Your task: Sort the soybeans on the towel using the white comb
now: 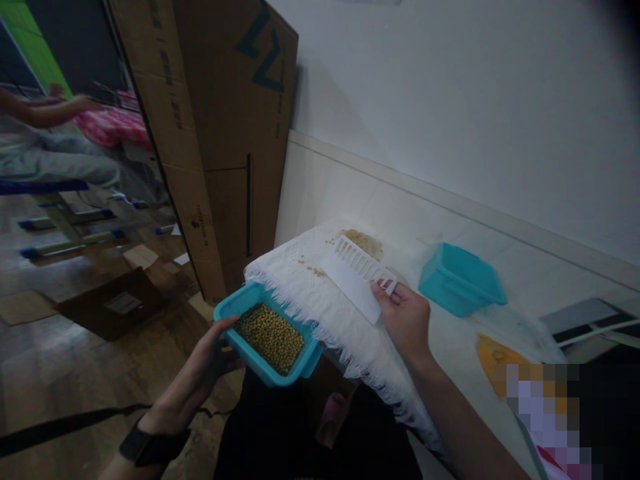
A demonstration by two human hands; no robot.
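My left hand (203, 370) grips the near left rim of a teal tray (235, 305) filled with small yellowish beans (270, 337), held at the fringed edge of a white cloth (295, 277). My right hand (406, 317) pinches the end of a white slotted comb-like scraper (356, 273) that lies on the cloth. A small heap of beans (364, 241) and a few loose ones sit on the cloth just beyond the scraper.
A second teal tray (461, 279), upside down, lies on the white table to the right, near clear plastic bags (515, 333). Tall cardboard boxes (225, 127) stand against the wall at left. Another person's arm (45, 110) shows far left over a wooden floor.
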